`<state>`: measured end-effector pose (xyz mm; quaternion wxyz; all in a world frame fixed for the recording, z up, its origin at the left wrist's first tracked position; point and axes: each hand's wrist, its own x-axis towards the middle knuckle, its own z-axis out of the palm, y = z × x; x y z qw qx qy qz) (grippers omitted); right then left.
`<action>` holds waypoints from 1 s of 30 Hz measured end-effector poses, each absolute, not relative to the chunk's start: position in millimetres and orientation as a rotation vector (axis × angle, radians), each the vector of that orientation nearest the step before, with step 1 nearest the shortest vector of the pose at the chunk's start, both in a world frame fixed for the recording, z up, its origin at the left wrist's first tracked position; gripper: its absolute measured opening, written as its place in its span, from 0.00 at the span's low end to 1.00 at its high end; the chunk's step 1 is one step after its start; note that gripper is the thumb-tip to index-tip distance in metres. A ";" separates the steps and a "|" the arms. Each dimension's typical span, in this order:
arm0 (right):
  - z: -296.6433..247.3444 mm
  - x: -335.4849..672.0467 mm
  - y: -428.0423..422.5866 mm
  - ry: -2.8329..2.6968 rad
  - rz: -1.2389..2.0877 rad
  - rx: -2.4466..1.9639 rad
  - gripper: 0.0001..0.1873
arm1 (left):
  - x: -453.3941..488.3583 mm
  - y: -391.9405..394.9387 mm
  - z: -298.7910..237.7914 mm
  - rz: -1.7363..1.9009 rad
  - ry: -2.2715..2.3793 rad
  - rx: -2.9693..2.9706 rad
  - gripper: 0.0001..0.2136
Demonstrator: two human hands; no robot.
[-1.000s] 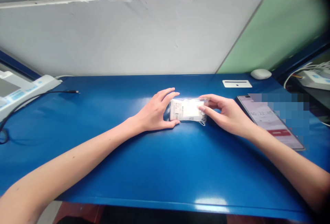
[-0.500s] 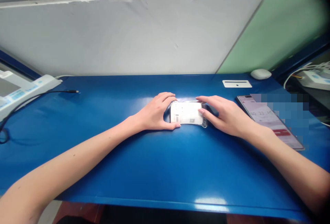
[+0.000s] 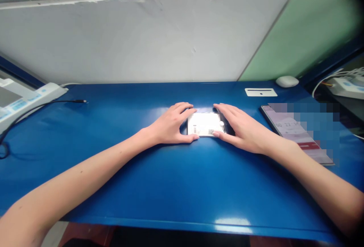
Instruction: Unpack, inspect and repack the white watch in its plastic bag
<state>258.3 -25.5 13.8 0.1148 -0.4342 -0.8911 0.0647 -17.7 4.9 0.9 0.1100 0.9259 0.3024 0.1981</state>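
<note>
Through the head camera I have a flat white rectangular packet with a shiny clear plastic wrapping (image 3: 203, 122) lying on the glossy blue tabletop (image 3: 170, 186), between my two hands. Its long axis runs left to right, roughly parallel to the table's far edge, its bright label side up. Glare washes out most print; I make out a small barcode-like patch near its left end and a dark square mark toward the right, but no words. My left hand (image 3: 169, 125) grips the left end, thumb on the near edge, fingers at the far edge; my right hand (image 3: 247, 129) grips the right end likewise. What the wrapping contains beneath the label I can't tell. Beside my right forearm, a black-rimmed phone with a pale screen (image 3: 284, 117) shows the digits "00 22" and a red band, partly pixelated.
</note>
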 end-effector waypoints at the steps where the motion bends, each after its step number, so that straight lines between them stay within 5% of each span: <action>1: 13.4 258.1 -25.5 -2.597 0.201 -1.283 0.42 | -17.6 4.9 0.9 0.587 0.885 2.721 0.36; 30: 3.7 248.7 -26.5 -2.567 0.123 -1.219 0.24 | -15.2 5.8 0.6 0.530 0.902 2.744 0.34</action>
